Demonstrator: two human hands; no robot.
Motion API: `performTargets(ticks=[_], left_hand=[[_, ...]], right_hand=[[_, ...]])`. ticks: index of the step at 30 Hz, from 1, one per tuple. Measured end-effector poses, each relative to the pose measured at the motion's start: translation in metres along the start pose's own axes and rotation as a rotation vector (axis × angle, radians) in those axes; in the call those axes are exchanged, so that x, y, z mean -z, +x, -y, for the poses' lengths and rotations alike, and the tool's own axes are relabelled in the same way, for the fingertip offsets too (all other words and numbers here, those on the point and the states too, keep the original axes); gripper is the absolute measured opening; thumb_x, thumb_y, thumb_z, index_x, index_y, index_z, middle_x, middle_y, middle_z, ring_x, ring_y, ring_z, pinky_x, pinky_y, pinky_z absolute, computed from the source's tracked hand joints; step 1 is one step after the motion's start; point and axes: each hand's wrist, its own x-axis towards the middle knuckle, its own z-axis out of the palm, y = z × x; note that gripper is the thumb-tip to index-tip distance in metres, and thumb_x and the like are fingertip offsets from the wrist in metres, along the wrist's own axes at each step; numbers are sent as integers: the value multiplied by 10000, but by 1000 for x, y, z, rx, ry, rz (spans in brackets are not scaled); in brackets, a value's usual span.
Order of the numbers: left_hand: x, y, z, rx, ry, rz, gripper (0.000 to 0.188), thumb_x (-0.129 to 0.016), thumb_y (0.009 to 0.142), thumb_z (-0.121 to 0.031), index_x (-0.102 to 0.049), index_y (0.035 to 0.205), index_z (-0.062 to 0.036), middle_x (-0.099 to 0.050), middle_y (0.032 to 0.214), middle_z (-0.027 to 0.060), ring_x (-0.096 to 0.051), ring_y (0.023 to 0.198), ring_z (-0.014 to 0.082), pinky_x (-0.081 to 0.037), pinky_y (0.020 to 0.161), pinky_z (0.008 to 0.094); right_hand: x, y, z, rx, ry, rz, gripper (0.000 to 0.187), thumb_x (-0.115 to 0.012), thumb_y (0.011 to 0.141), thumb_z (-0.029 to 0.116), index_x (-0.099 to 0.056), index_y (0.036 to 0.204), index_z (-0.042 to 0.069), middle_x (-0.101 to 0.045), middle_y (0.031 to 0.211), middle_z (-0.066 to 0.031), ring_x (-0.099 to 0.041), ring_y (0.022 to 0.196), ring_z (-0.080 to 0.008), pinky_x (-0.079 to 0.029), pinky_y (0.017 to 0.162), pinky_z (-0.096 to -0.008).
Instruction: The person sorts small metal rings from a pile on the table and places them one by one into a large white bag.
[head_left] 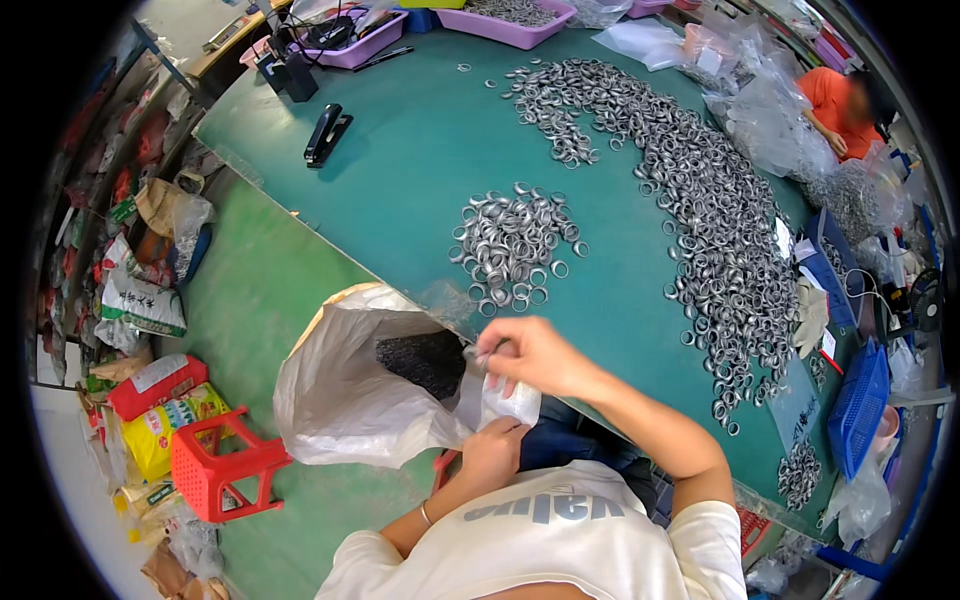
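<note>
A large white woven sack (350, 400) stands with its mouth spread wide at the table's near edge, and a dark glossy mass (425, 363) shows deep inside it. My left hand (494, 456) is closed on the folded near side of the sack's rim. Just above that rim, my right hand (535, 352) has thumb and fingers pinched together; a small greyish bit shows at the fingertips, too small to name. Beyond it on the table lies a small heap of grey metal rings (510, 240).
A long bank of similar rings (700, 220) curves along the right of the green table (390, 200). A black stapler (327, 136) lies far left. Blue baskets (858, 410) line the right edge. A red stool (225, 465) stands left. Another person (840, 110) sits far right.
</note>
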Motion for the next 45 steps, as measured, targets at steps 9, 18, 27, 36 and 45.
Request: performTargets(ticks=[9,18,27,36,45], left_hand=[[-3,-5,2,28,-3,-17,219,-603,781,-28,-700,967,-89,-654,916,53,-648,797,269,-534,652,385],[1,-3,0,20,-23,-17,221,-600,774,-27,-701,963,-79,-652,918,63,-647,796,283,-535,663,391],[3,-1,-1,14,-27,-9,218,-591,775,-22,-701,956,-75,-651,912,62,-649,790,276,-534,652,387],[-3,-2,3,3,6,-4,257,-603,737,-24,-695,967,-91,-655,934,53,-654,797,264,-538,649,377],[-3,-3,2,25,11,6,252,-608,739,-29,-694,967,-90,-656,946,53,-655,811,263,-538,650,379]], right_hand=[[98,33,-7,347,-650,-844,220,-638,788,-11,-635,1008,5,-640,947,-102,-609,755,-239,-491,700,-363],[121,38,-40,339,-570,-882,126,-633,803,-28,-653,925,-9,-627,793,-72,-600,650,-167,-480,589,-299],[110,8,-27,96,249,-635,122,-593,878,10,-661,945,-67,-664,775,-100,-609,598,-117,-473,476,-223],[65,-10,-16,-32,517,-258,176,-569,898,16,-626,1036,-78,-666,888,-136,-651,659,-183,-513,476,-247],[46,-12,-24,-201,1064,52,201,-602,879,61,-604,1039,-60,-637,822,-99,-584,651,-146,-485,478,-213]])
